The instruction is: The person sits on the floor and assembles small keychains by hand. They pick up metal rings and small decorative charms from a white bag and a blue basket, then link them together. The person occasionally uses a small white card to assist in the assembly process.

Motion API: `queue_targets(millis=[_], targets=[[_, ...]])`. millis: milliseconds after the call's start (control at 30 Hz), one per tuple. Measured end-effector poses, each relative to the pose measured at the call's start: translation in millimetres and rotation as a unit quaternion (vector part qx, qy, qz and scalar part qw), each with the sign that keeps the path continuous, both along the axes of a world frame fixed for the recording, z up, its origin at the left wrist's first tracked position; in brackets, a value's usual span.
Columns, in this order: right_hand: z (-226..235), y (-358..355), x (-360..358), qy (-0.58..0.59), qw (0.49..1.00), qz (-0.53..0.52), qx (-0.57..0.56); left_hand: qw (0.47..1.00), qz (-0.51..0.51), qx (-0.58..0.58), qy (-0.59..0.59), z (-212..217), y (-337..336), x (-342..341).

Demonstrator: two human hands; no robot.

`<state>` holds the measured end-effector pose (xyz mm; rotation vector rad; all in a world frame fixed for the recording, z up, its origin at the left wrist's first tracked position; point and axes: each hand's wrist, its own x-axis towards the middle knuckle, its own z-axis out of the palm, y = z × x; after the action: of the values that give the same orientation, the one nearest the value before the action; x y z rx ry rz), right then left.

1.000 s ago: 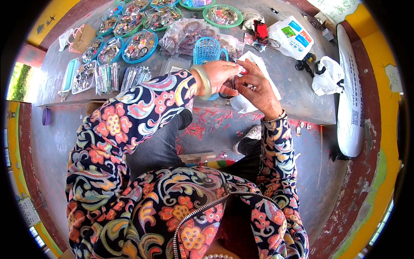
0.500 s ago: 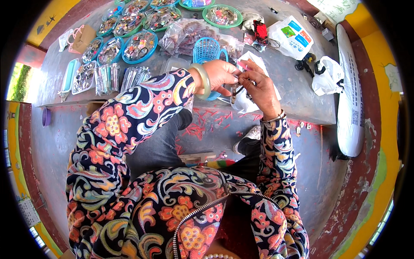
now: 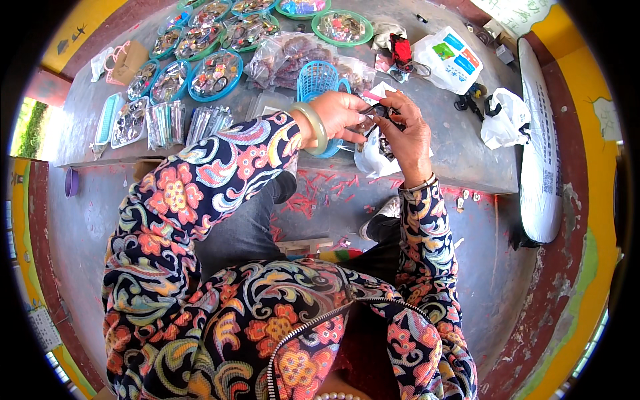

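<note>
Above the front edge of the grey ledge, my hands meet close together with fingers pinched. My left hand (image 3: 335, 119), with a pale bangle (image 3: 315, 128) at the wrist, grips one end of a thin dark looped band (image 3: 380, 109). The band's other part is in the fingers of my right hand (image 3: 408, 141); its exact kind is too small to make out. A narrow pink strip (image 3: 371, 96) shows by the fingertips. Below the hands lies a white plastic bag (image 3: 375, 162). A blue plastic basket (image 3: 316, 83) stands just beyond my left hand.
Round trays of small trinkets, such as a blue one (image 3: 215, 75) and a green one (image 3: 342, 28), fill the far left. Clear bags of reddish items (image 3: 291, 59) lie behind the basket. White bags (image 3: 448, 59) sit at right. Red scraps (image 3: 313, 190) litter the lower floor.
My right hand has turned and the dark band now loops up between both hands. Beaded-looking pieces that hung below the fingers have shifted toward my right palm.
</note>
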<state>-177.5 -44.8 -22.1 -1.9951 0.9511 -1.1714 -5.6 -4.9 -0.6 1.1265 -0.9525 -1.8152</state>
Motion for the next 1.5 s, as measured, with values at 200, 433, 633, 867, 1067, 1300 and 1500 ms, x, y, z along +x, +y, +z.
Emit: queue_targets(millis=[200, 433, 633, 867, 1067, 1300, 1500], targets=[[-3.8, -2.0, -2.2, -0.121, 0.974, 0.044, 0.189, 1.0, 0.001, -0.006, 0.004, -1.3, 0.5, -0.3], [1.7, -0.6, -2.8, -0.008, 1.0, -0.003, 0.025, 1.0, 0.0, -0.002, 0.029, -2.3, -0.2, 0.8], [9.2, 2.4, -2.5, 0.091, 0.989, -0.012, -0.113, 0.997, 0.01, 0.006, 0.078, -1.7, -2.4, -0.2], [5.4, 1.4, -3.6, 0.044, 0.998, 0.035, -0.037, 0.995, -0.002, -0.01, 0.102, 0.1, 0.7, 0.4], [-2.7, 0.0, -4.3, -0.043, 0.995, 0.077, 0.052, 0.996, 0.024, 0.011, 0.086, 1.6, 1.1, -0.2], [-0.7, 2.7, -2.0, -0.048, 0.995, 0.063, 0.058, 0.994, 0.07, 0.046, 0.071, 10.3, 3.4, -5.3], [1.7, 5.0, -0.8, -0.08, 0.995, 0.05, 0.043, 0.992, 0.073, 0.028, 0.097, 7.7, 1.6, -6.4]])
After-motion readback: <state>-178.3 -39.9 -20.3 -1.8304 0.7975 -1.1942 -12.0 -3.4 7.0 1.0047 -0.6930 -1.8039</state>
